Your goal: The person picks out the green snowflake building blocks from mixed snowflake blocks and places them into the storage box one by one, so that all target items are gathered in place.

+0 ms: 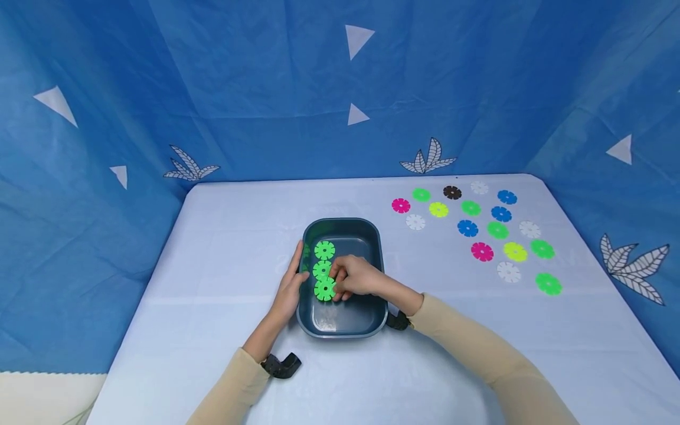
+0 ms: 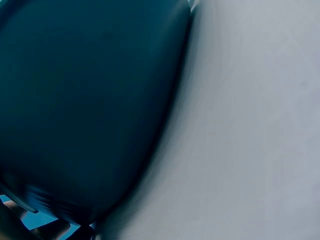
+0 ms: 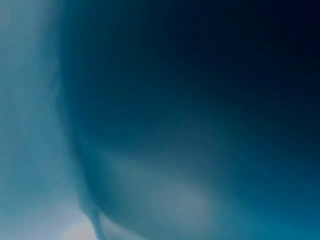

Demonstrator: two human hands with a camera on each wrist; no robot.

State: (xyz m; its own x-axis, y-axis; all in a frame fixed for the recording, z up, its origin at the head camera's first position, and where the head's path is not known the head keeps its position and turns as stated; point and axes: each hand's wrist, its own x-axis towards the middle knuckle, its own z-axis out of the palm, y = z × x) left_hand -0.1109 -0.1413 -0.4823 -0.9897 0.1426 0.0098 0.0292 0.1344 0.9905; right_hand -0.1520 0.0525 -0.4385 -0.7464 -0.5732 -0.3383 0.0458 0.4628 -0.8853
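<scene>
A dark teal plastic tub (image 1: 340, 329) lies in front of me on the table. My left hand (image 1: 288, 290) holds its left side, thumb over the rim and fingers along the outer wall. Over the tub my right hand (image 1: 357, 276) has curled fingers pinching the right edge of the nearest green notched disc (image 1: 323, 288). A middle green disc (image 1: 321, 270) and a far green disc (image 1: 324, 250) lie in line with it. The left wrist view shows the tub's outer wall (image 2: 90, 100) with dark fingertips (image 2: 52, 229) below; the right wrist view is dark and blurred.
Several loose notched discs lie on the table's right side, among them a pink disc (image 1: 482, 252), a blue disc (image 1: 468, 228), a yellow disc (image 1: 515, 252) and a brown disc (image 1: 453, 192). A white cloth (image 1: 228, 236) covers the table; blue curtains (image 1: 297, 88) stand behind and beside it.
</scene>
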